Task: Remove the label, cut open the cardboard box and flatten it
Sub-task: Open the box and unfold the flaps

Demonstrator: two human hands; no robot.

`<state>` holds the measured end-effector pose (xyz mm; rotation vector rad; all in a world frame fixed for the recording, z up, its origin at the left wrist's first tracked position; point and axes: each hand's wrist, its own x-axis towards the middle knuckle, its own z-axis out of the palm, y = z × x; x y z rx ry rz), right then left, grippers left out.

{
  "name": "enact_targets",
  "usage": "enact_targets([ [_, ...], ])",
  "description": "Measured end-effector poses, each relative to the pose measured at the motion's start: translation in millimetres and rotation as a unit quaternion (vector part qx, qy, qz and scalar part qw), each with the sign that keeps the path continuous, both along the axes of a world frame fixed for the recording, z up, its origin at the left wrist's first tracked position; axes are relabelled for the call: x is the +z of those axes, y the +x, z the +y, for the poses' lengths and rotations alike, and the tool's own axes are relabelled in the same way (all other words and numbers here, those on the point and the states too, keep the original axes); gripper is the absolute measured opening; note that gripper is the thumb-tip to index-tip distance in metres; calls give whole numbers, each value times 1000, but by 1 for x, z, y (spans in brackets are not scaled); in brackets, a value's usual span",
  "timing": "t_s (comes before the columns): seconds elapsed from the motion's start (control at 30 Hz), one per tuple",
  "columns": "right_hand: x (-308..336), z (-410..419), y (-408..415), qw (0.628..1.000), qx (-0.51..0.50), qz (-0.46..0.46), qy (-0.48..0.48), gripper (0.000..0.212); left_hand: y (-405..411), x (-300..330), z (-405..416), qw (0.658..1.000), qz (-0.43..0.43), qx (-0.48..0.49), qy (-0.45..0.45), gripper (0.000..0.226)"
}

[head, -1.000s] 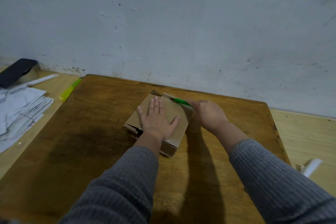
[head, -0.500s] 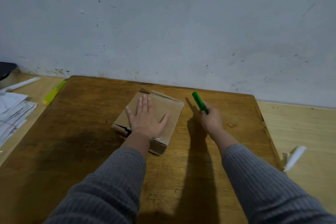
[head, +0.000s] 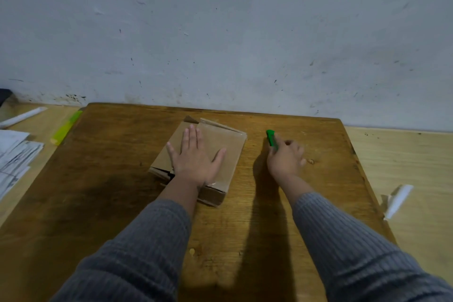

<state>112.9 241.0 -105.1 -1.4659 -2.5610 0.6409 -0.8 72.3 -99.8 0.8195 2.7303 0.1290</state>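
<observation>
A dark wooden board lies on a paler wooden tabletop, its far edge against a scuffed grey-white wall. Off the board's far left corner lies a yellow-green marker, with a white pen and a stack of printed papers near the left edge. A white scrap sits beside the board's right edge.

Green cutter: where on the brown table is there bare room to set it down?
Bare wood lies between the cardboard box and the right hand gripping the green cutter, and from there to the brown table edge. The near-left stretch is also bare. The box area under the left hand is crowded.
</observation>
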Motion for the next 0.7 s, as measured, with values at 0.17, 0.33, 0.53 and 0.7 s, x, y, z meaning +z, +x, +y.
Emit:
enact_targets([
  [0.17, 24, -73, -21, 995, 79, 52, 30, 44, -17, 10, -22, 998, -47, -4, 49, 76],
  [0.33, 25, -123, -51, 991, 122, -18, 48, 48, -27, 15, -57, 992, -110, -3, 68, 71],
  [0.53, 27, -124, -73, 953, 268, -110, 82, 51, -25, 16, -100, 988, -134, 11, 80, 62],
  [0.7, 27, -157, -73, 918, 362, -90, 135, 58, -22, 5, -125, 985, -151, 8, 77, 54],
])
